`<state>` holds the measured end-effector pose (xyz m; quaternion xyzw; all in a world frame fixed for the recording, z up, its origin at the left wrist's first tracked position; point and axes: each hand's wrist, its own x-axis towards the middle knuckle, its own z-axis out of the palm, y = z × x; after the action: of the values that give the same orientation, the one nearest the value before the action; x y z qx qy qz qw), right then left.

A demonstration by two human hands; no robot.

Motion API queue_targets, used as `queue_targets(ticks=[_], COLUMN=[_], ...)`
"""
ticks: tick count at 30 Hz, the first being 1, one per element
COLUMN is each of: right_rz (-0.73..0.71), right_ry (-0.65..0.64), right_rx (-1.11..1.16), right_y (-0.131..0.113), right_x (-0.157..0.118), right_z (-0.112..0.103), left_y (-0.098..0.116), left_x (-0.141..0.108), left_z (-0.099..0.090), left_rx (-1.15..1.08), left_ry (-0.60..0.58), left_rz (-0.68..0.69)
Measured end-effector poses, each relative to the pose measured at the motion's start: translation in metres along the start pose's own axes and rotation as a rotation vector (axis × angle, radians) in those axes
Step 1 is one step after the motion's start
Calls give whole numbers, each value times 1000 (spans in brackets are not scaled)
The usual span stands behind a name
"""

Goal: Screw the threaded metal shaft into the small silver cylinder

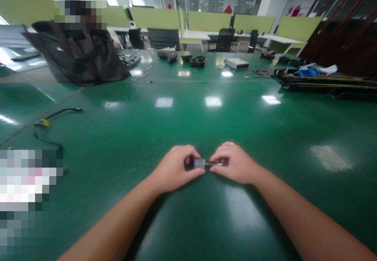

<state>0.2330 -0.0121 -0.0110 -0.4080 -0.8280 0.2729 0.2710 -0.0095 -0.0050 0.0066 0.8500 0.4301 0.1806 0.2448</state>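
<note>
A small dark cylindrical object [199, 163] with a grey middle band lies sideways between my hands, low over the green table [188, 123]. My left hand [176, 168] is closed round its left, thicker end, with thumb and fingers pressed on it. At the narrow right end, where a thin shiny tip shows, my right hand [235, 165] pinches it between thumb and fingers. The fingers partly hide both ends, and I cannot make out exactly what the object is.
A large dark bag [88, 57] stands at the back left. Nearer on the left lies a black cable [63, 111]. Along the far edge are a silver box [237, 63] and black parts [198, 61]. Long dark strips [321, 85] lie at the back right.
</note>
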Motion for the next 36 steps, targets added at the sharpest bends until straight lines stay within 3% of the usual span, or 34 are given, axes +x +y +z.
queue_targets(ticks=[4, 36], right_rz=[-1, -49], right_ry=[28, 28], right_rx=[56, -40], right_y=[-5, -7], right_x=[2, 1], right_z=[8, 8], left_y=[0, 0], left_x=[0, 1], left_z=[0, 1], left_rx=[-8, -11], left_ry=[5, 14], left_rz=[18, 29])
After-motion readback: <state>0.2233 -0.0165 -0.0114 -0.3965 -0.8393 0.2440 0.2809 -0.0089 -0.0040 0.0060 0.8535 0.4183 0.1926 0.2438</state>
